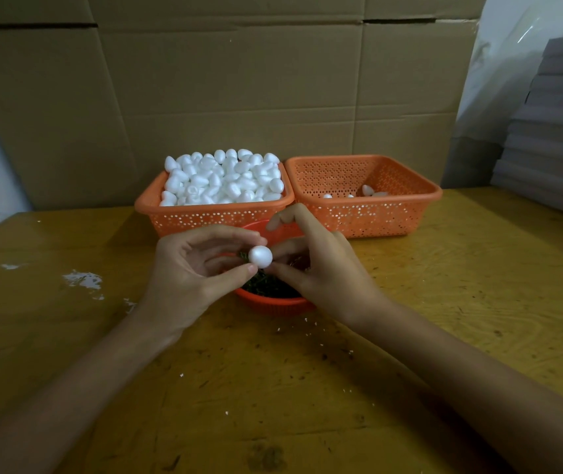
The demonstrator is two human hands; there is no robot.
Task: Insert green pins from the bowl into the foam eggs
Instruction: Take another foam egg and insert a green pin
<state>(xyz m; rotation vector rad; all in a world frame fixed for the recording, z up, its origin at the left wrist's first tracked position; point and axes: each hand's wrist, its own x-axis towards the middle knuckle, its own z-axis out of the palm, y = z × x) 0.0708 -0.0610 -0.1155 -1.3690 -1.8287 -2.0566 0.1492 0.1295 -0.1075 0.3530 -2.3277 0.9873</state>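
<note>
The egg (260, 256) is up off the table (444, 285), pinched between the thumb and fingers of the left hand (187, 268), right over the bowl (273, 304) of green pins (266, 287). The right hand (321, 268) has thumb and forefinger drawn together against the egg's right side, though I cannot tell whether they hold a pin. Behind the bowl sit a full basket (218, 217) and a nearly empty basket (369, 213), touching.
</note>
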